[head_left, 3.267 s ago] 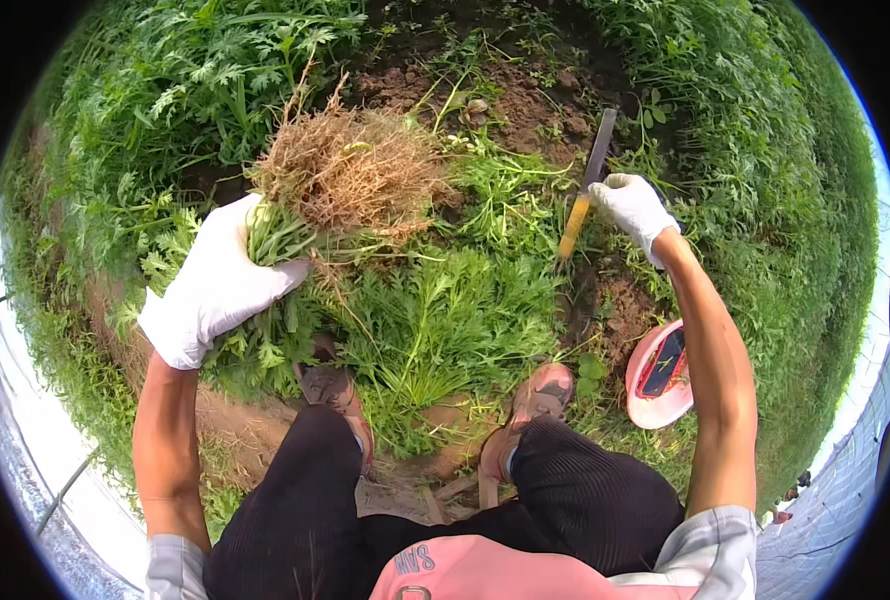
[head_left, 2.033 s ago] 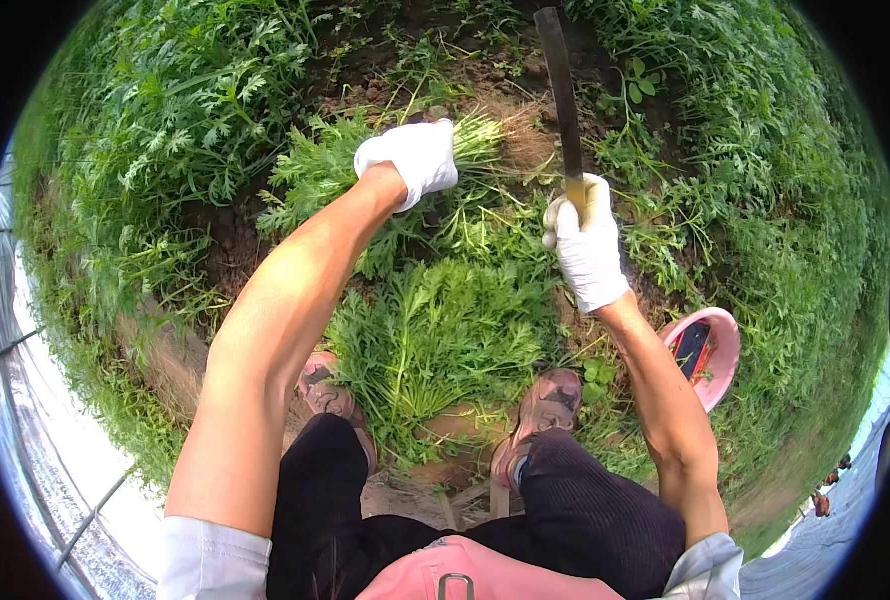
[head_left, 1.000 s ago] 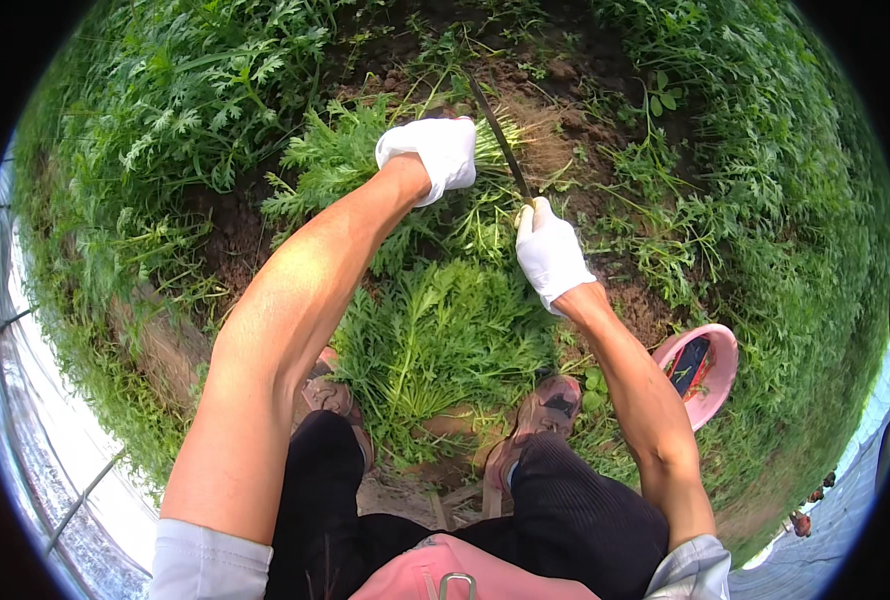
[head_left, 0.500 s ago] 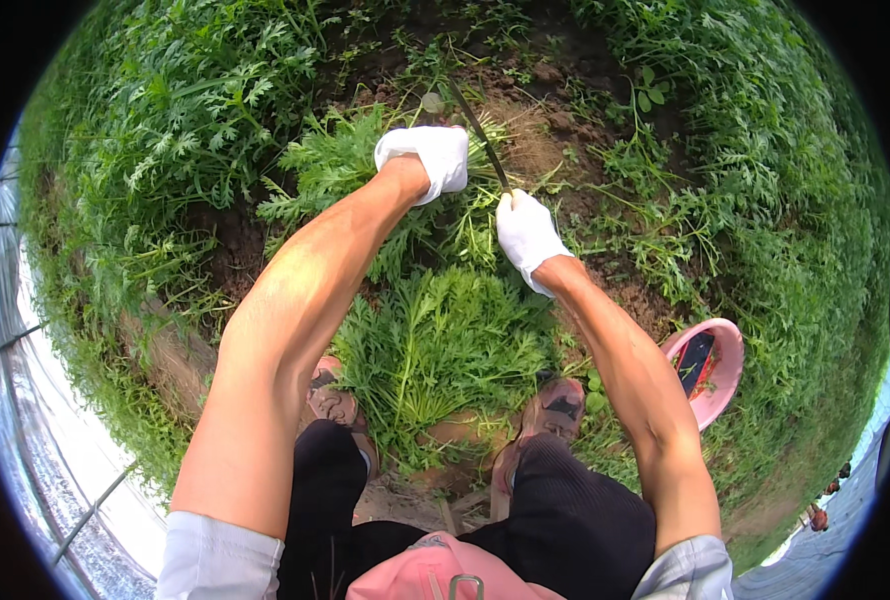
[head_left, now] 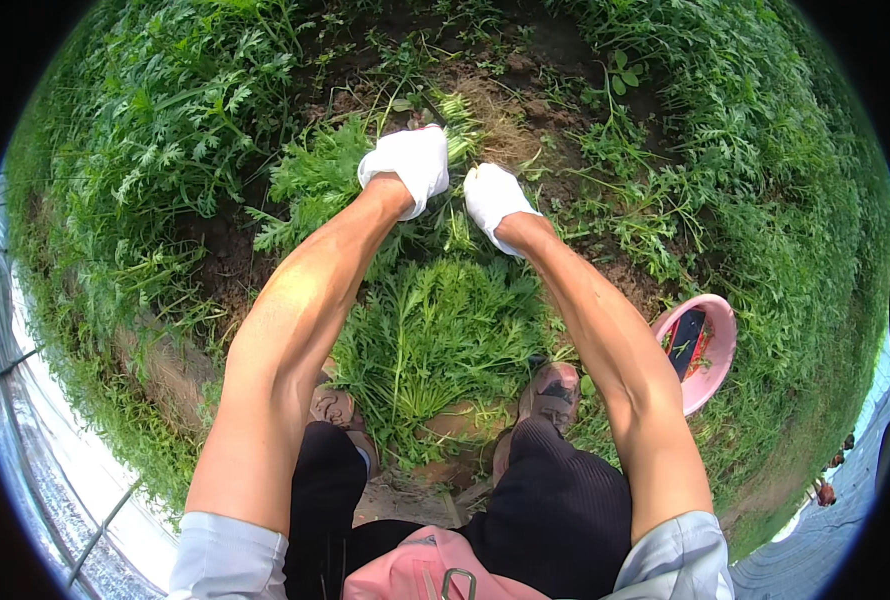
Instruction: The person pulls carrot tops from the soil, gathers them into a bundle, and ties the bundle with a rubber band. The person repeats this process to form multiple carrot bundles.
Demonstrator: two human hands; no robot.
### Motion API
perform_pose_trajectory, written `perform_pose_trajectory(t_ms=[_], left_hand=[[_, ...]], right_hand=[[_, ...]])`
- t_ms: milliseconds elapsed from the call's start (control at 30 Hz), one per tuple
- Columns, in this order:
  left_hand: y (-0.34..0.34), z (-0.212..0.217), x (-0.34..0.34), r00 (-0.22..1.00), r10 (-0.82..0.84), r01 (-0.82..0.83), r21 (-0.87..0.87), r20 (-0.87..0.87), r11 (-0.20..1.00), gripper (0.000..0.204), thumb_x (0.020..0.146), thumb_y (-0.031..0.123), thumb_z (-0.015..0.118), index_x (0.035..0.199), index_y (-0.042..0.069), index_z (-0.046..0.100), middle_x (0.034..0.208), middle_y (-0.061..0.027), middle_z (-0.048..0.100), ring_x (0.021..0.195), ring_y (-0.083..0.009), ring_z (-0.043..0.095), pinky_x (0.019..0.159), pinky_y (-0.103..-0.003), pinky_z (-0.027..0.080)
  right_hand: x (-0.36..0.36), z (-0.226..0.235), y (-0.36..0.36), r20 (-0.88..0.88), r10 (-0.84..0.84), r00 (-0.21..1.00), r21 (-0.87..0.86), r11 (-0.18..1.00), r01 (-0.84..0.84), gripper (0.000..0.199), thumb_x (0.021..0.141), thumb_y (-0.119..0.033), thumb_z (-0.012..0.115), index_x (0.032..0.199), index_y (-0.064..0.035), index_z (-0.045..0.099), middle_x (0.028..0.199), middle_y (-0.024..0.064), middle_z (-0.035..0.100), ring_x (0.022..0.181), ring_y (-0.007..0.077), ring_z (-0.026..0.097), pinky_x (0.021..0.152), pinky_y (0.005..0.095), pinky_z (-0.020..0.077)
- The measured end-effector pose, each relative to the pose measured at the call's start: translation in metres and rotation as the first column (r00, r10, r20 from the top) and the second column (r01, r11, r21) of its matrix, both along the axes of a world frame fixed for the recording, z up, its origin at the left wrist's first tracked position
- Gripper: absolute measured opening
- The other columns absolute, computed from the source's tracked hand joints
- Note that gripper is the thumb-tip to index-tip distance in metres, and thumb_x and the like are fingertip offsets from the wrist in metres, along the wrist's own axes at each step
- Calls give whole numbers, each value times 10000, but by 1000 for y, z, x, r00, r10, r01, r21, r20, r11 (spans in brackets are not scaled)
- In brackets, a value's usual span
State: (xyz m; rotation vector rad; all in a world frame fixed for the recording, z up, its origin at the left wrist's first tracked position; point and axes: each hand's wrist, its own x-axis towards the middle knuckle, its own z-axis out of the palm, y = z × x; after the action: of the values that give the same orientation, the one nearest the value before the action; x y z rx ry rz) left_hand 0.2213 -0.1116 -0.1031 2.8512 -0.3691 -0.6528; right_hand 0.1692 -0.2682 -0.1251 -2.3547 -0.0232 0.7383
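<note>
My left hand (head_left: 407, 167), in a white glove, is closed around a bunch of leafy greens (head_left: 317, 172). Its feathery leaves spread out to the left, and its pale stems (head_left: 459, 125) poke out to the right of the glove. Close by on the right, my white-gloved right hand (head_left: 495, 203) is a fist. The sickle it gripped half a second earlier is hidden now, its dark narrow blade out of sight at this angle. Below both hands, a heap of cut greens (head_left: 443, 335) lies on the soil between my shoes.
A pink basin (head_left: 722, 345) holding a dark phone-like slab (head_left: 686, 340) stands to the right of my right forearm. Dense green plants (head_left: 165, 130) grow on both sides. Brown soil (head_left: 555, 110) with dry straw (head_left: 500, 130) lies ahead. Whitish sheeting (head_left: 60, 440) borders the far left.
My right hand has moved left and slightly up, closer to my left hand. The sickle's blade, visible before between the hands, no longer shows. My left hand keeps the bunch, shifting slightly left.
</note>
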Motion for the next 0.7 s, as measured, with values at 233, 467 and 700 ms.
perform_pose_trajectory(t_ms=[233, 467, 700], left_hand=[[-3, -4, -12, 994, -73, 74, -2, 86, 997, 180, 812, 101, 573, 937, -9, 643, 879, -224, 706, 822, -376, 711, 716, -443, 557], [1, -10, -7, 999, 12, -12, -13, -35, 1000, 241, 782, 137, 622, 969, -2, 559, 927, -241, 683, 884, -423, 670, 781, -473, 531], [1, 0, -15, 996, -25, 29, -38, 91, 999, 193, 806, 101, 586, 968, -3, 593, 868, -250, 689, 856, -414, 689, 766, -478, 544]], right_hand=[[-8, -1, -5, -47, -58, 997, 1, 998, 58, 403, 987, -302, 411, 1037, 32, 631, 1085, 292, 639, 1055, 450, 604, 905, 458, 486], [-40, -10, -18, -103, -50, 993, -55, 997, 44, 417, 997, -287, 381, 1031, 40, 638, 1085, 311, 637, 1045, 453, 607, 929, 476, 476], [-11, -27, -21, -105, 134, 985, -17, 990, -137, 366, 948, -278, 433, 1073, -15, 653, 1154, 252, 641, 1076, 397, 632, 878, 408, 501]])
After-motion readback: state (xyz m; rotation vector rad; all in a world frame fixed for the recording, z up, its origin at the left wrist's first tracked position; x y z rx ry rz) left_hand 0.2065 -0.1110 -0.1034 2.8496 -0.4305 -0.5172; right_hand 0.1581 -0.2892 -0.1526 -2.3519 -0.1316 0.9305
